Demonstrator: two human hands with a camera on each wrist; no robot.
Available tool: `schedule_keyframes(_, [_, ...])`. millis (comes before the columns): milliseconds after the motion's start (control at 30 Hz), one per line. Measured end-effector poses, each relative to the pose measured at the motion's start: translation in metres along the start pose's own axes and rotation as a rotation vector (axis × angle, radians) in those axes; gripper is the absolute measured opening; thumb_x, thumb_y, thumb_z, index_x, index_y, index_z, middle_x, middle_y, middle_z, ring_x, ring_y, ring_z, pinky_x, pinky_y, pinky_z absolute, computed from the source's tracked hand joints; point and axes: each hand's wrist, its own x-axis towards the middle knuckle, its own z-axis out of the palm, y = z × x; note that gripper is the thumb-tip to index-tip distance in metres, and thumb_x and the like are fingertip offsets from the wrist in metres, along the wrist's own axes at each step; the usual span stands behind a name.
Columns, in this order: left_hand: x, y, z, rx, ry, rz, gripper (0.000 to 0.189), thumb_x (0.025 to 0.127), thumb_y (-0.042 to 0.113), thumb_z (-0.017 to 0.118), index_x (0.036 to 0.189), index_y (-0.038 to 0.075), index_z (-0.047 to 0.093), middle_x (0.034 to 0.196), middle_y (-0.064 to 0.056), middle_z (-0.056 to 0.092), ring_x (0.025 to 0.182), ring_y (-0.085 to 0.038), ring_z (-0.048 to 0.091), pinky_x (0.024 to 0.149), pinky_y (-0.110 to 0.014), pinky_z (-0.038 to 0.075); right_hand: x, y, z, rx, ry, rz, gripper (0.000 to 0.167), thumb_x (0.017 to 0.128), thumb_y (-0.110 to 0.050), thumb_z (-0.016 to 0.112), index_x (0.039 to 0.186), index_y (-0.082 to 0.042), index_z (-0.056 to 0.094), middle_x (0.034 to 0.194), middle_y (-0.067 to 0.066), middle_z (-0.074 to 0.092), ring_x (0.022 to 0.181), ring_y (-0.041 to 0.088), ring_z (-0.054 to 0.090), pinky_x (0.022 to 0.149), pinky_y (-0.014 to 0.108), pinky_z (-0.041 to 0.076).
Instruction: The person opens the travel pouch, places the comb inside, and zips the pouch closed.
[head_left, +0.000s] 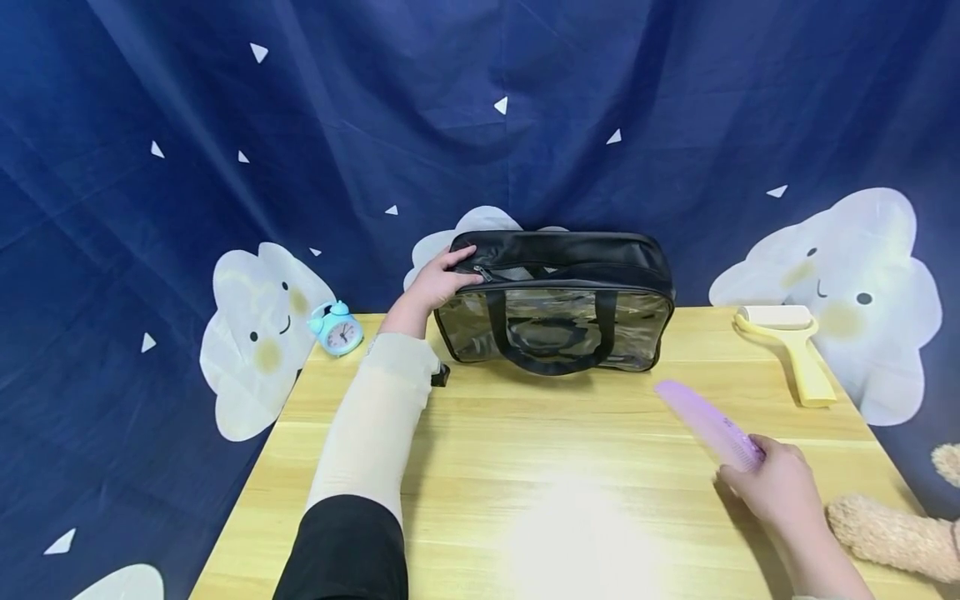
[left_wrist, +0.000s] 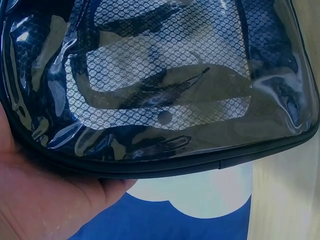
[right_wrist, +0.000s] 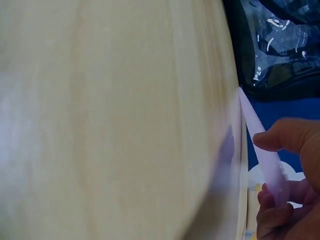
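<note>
A clear plastic bag with black trim and handles (head_left: 637,329) stands upright at the back of the table. At its upper left corner my left hand (head_left: 438,281) holds the top edge, thumb and fingers spread beside the zipper pull (head_left: 482,272). The left wrist view shows the clear panel (left_wrist: 165,95) close up, with mesh visible through it and part of the hand at the rim. My right hand (head_left: 783,483) grips a purple comb (head_left: 705,421) by one end, above the table's right side. The comb's far tip points toward the bag.
A light blue alarm clock (head_left: 341,333) stands at the back left. A yellow-handled lint roller (head_left: 798,354) lies at the back right. A fuzzy beige limb, perhaps a plush toy's (head_left: 885,533), reaches over the right edge. A dark blue curtain (head_left: 420,125) hangs behind the wooden table (head_left: 525,450).
</note>
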Motion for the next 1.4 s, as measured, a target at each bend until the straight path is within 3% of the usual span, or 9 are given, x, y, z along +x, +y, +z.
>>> schedule_keyframes(300, [-0.002,0.0,0.0,-0.009,-0.001,0.004,0.07,0.096,0.021,0.079,0.16,0.019,0.05,0.177,-0.014,0.01,0.163,-0.033,0.007,0.13,-0.045,0.013,-0.001,-0.002,-0.01,0.048,0.147,-0.018,0.071,0.088,-0.025,0.084,0.131,0.023,0.057,0.123,0.049,0.057,0.107,0.065,0.058,0.087,0.07,0.048])
schedule_keyframes(467, [-0.003,0.001,-0.001,0.007,0.005,0.0,0.07,0.096,0.022,0.079,0.16,0.021,0.05,0.177,-0.012,0.011,0.163,-0.033,0.007,0.13,-0.045,0.014,0.01,-0.01,-0.033,0.116,0.232,-0.013,0.068,0.086,-0.021,0.085,0.132,0.021,0.059,0.123,0.047,0.06,0.102,0.057,0.062,0.074,0.032,0.049])
schedule_keyframes(600, [-0.004,0.001,-0.002,0.017,0.003,-0.002,0.071,0.096,0.022,0.079,0.16,0.021,0.05,0.177,-0.013,0.011,0.163,-0.033,0.007,0.13,-0.045,0.013,0.022,-0.023,-0.052,0.173,0.283,-0.039,0.067,0.084,-0.017,0.087,0.133,0.019,0.06,0.124,0.045,0.061,0.096,0.042,0.061,0.064,0.011,0.036])
schedule_keyframes(767, [-0.005,0.002,-0.002,0.023,0.008,0.001,0.071,0.095,0.021,0.08,0.16,0.02,0.051,0.177,-0.013,0.012,0.163,-0.033,0.008,0.13,-0.044,0.013,0.038,-0.043,-0.072,0.188,0.312,-0.088,0.065,0.083,-0.02,0.087,0.133,0.015,0.064,0.125,0.042,0.064,0.089,0.011,0.058,0.065,0.011,0.036])
schedule_keyframes(900, [-0.005,0.003,0.0,0.024,0.008,0.011,0.07,0.095,0.02,0.081,0.159,0.02,0.052,0.177,-0.013,0.013,0.163,-0.033,0.009,0.13,-0.043,0.013,0.049,-0.052,-0.088,0.187,0.304,-0.12,0.062,0.085,-0.02,0.086,0.131,0.016,0.066,0.121,0.041,0.066,0.08,-0.015,0.041,0.061,0.01,0.037])
schedule_keyframes(1033, [-0.006,0.004,0.002,0.03,-0.003,0.017,0.07,0.095,0.021,0.081,0.159,0.021,0.052,0.177,-0.011,0.013,0.163,-0.032,0.008,0.13,-0.043,0.014,0.056,-0.059,-0.107,0.183,0.332,-0.088,0.062,0.086,-0.02,0.084,0.13,0.018,0.064,0.119,0.041,0.065,0.075,-0.018,0.039,0.057,0.008,0.038])
schedule_keyframes(1133, [-0.007,0.004,0.002,0.032,-0.002,0.016,0.07,0.095,0.021,0.081,0.159,0.021,0.052,0.177,-0.011,0.012,0.163,-0.032,0.008,0.13,-0.043,0.013,0.062,-0.067,-0.12,0.216,0.375,-0.074,0.061,0.084,-0.018,0.084,0.13,0.017,0.065,0.089,-0.002,0.075,0.071,-0.019,0.041,0.057,0.004,0.038])
schedule_keyframes(1233, [-0.008,0.004,0.0,0.027,0.002,0.011,0.07,0.095,0.021,0.081,0.159,0.02,0.052,0.177,-0.012,0.012,0.163,-0.033,0.007,0.131,-0.045,0.012,0.071,-0.079,-0.131,0.235,0.388,-0.087,0.061,0.082,-0.018,0.086,0.131,0.014,0.067,0.077,-0.042,0.051,0.073,-0.019,0.042,0.059,0.002,0.037])
schedule_keyframes(1400, [-0.007,0.002,0.0,0.021,0.008,0.016,0.069,0.095,0.021,0.081,0.159,0.019,0.052,0.177,-0.013,0.013,0.163,-0.034,0.008,0.13,-0.044,0.013,0.082,-0.102,-0.143,0.207,0.37,-0.115,0.064,0.083,-0.025,0.088,0.135,0.006,0.069,0.077,-0.051,0.039,0.078,-0.014,0.042,0.063,0.002,0.036])
